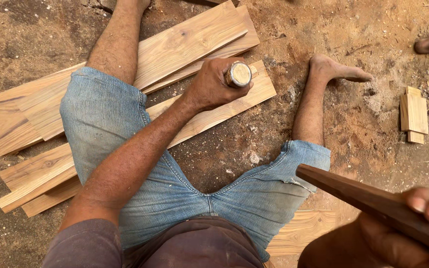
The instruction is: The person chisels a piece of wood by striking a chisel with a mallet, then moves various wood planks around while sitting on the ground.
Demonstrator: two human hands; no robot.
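Clearly both hands are occupied. The left hand (213,84) has its fingers wrapped tight round a wooden tool handle (238,74), seen end-on as a pale round butt with a metal ring; what sort of blade it carries is hidden below the fist. It is held upright over the top plank (214,111), near that board's far end. The right hand (425,218), low at the frame's corner, is closed on a dark wooden bar (368,198) that slants up toward the middle, fingertips curled over its upper edge.

As for progress, I judge the work barely started: the plank under the tool shows no visible cut or mortise, though the fist hides the contact spot.

Around this, several more pale planks (35,114) lie stacked beneath the person's left leg, which pins them to the sawdust-strewn floor (358,129). A small stack of wood offcuts (413,114) sits well apart to the right. The bare right foot (336,69) rests just beside the plank's end.
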